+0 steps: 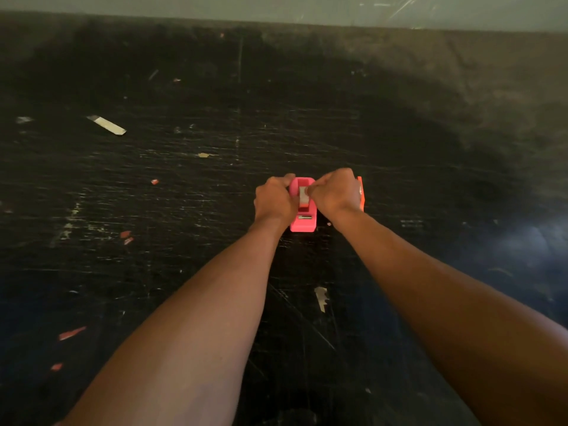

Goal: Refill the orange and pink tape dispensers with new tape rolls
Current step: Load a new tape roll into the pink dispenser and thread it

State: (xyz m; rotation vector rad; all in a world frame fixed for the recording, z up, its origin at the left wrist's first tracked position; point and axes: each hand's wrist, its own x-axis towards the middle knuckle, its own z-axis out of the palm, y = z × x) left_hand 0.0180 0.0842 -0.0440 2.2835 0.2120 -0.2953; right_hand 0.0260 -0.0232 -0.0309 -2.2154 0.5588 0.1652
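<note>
A pink tape dispenser (304, 224) stands on the black table, a little right of centre, with a clear tape roll (303, 196) sitting in its cradle. My left hand (273, 199) grips the dispenser's left side with curled fingers. My right hand (336, 192) is curled over the right side, its fingertips pinching at the roll. Just behind my right hand, only a thin strip of the orange tape dispenser (361, 192) shows; the rest is hidden.
The scratched black table (184, 179) reaches back to a pale wall (276, 7). A loose strip of tape (106, 125) lies at the far left. Small red and white scraps (72, 332) dot the left side, and a torn white piece (321, 298) lies between my forearms.
</note>
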